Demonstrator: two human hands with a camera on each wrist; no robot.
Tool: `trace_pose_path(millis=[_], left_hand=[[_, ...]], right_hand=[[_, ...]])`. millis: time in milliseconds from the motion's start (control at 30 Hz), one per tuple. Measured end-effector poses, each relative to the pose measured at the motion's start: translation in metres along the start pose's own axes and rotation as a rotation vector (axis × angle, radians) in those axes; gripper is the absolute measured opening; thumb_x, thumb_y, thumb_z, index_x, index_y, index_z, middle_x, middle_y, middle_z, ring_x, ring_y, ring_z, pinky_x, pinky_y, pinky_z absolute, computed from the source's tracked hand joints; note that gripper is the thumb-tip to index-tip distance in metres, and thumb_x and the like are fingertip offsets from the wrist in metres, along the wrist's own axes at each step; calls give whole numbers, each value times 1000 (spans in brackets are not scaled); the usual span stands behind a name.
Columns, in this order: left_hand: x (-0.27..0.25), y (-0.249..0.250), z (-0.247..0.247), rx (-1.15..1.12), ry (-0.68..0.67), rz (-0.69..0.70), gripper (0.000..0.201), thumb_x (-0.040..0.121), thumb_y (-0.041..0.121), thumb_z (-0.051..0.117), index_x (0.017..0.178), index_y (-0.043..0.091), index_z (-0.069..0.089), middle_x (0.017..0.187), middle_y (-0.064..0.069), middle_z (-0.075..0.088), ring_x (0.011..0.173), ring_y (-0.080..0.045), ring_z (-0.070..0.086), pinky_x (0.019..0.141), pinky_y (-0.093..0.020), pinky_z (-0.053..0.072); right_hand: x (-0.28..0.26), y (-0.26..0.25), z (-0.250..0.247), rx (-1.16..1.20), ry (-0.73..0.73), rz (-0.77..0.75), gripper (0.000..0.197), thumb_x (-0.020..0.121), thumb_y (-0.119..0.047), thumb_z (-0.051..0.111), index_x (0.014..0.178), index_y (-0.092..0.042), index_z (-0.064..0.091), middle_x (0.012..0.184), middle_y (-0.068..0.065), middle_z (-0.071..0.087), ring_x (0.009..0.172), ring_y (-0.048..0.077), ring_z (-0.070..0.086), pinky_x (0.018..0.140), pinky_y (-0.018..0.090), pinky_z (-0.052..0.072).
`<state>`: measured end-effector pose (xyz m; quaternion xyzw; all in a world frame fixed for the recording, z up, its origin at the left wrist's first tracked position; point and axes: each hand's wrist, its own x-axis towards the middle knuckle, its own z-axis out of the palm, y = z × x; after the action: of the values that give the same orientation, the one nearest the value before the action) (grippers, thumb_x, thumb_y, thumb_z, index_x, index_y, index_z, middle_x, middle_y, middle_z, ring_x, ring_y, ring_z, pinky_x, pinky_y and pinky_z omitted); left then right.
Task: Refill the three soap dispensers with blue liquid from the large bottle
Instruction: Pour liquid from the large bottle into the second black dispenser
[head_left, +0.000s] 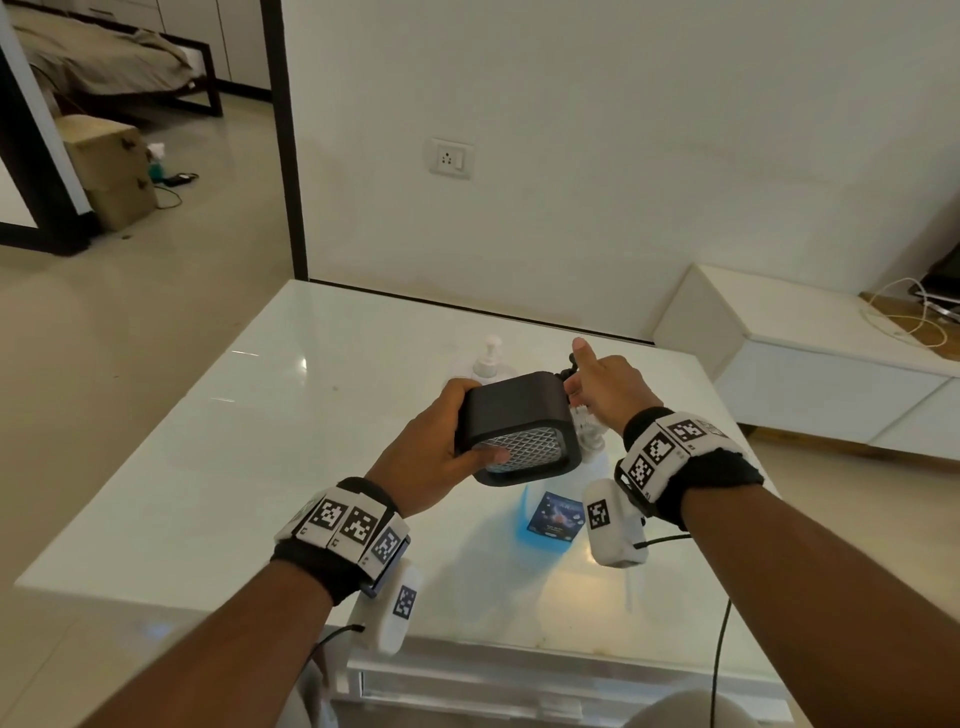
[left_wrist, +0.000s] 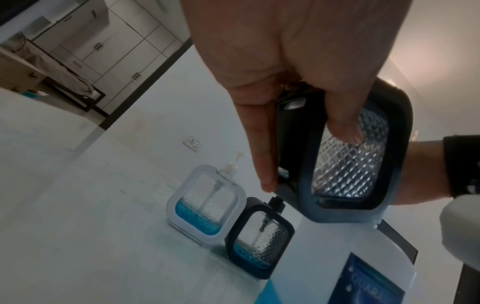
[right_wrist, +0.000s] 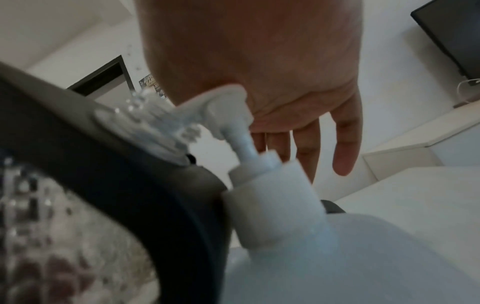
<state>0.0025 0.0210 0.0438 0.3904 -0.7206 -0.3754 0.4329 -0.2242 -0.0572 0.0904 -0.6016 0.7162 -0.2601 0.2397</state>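
Black-framed, with a diamond-textured clear panel, the held dispenser (head_left: 519, 428) is gripped in the left hand (head_left: 431, 452): the thumb lies across the textured face and the fingers wrap the far side. It is held tilted above the table (head_left: 260, 415), its open neck turned toward the white pump head (right_wrist: 228, 107) of the large bottle (left_wrist: 337, 257). The right hand (head_left: 608, 389) hovers over that pump with fingers extended and relaxed and thumb raised; it grips nothing, though the palm sits close against the pump top in the right wrist view. The large bottle stands on the table directly below the held dispenser, white-bodied, with blue liquid low in it and a dark blue label (head_left: 555, 514). Behind it stand two further dispensers, touching side by side: a white-framed dispenser (left_wrist: 205, 203) with its pump fitted and a second black-framed dispenser (left_wrist: 259, 238). Each holds blue liquid in its lower part only.
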Motion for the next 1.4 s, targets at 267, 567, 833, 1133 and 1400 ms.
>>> trace_pose_path(millis=[267, 567, 833, 1133, 1400], left_hand=[[-1, -2, -2, 4, 2, -3, 58, 80, 43, 68, 125, 23, 37, 115, 18, 56, 103, 1, 59, 78, -22, 56], [0, -3, -4, 46, 5, 2, 64, 74, 59, 64, 123, 25, 39, 110, 13, 61, 94, -6, 64, 74, -29, 58], [-3, -6, 0, 65, 16, 1, 65, 74, 60, 63, 124, 27, 38, 113, 14, 60, 95, -6, 64, 75, -30, 58], [-3, -6, -5, 112, 15, 7, 64, 73, 64, 61, 122, 32, 35, 108, 15, 62, 87, -3, 64, 69, -22, 56], [-3, -6, -1, 112, -5, -6, 66, 73, 66, 59, 124, 32, 34, 111, 12, 61, 91, -3, 64, 74, -26, 58]], right_hand=[[-3, 4, 12, 43, -1, 16, 64, 104, -48, 22, 83, -12, 71, 98, 11, 69, 93, 26, 61, 89, 36, 41], [4, -3, 6, 41, -87, 31, 69, 101, -58, 20, 69, -18, 67, 79, 0, 65, 91, 24, 63, 94, 38, 44], [-3, 4, 10, 78, -30, 44, 65, 103, -50, 22, 66, -19, 65, 92, 8, 67, 90, 25, 59, 86, 35, 39], [-3, -7, 6, 96, -138, 61, 67, 103, -54, 19, 72, -16, 65, 87, 5, 63, 86, 21, 56, 83, 31, 36], [0, -2, 8, 32, -90, 48, 67, 101, -56, 24, 65, -17, 65, 86, 4, 65, 83, 21, 58, 87, 34, 40]])
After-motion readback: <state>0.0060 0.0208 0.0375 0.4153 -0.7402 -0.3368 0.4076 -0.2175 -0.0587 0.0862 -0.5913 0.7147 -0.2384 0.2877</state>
